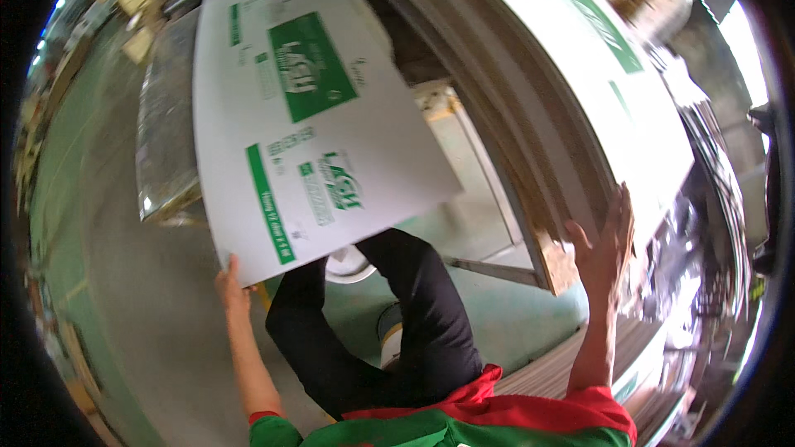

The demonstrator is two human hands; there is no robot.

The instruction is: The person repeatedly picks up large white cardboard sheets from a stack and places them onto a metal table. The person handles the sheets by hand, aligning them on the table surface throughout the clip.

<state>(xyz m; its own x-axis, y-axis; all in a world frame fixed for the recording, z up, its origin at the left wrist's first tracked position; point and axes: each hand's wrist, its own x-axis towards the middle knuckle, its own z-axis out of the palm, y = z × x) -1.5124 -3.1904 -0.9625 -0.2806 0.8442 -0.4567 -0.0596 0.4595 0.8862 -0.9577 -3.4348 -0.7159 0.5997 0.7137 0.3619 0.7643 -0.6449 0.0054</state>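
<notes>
My left hand (234,285) pinches the near left corner of a white cardboard sheet (377,136) with green printed panels. The sheet slopes away from me above my knees, and its far end reaches the top of the view. On the right, my right hand (603,250) lies with fingers stretched against the near corner of a thick stack of similar cardboard sheets (530,91). Its thumb stands apart from the fingers. The stack's brown layered edges face the held sheet, and its top is white with green print.
Beneath the stack is a wooden support (556,265) with a thin bar. Left of the held sheet stands a plastic-wrapped block (168,116). A round white object (349,266) shows between my legs. More flat boards (588,356) lie low at the right.
</notes>
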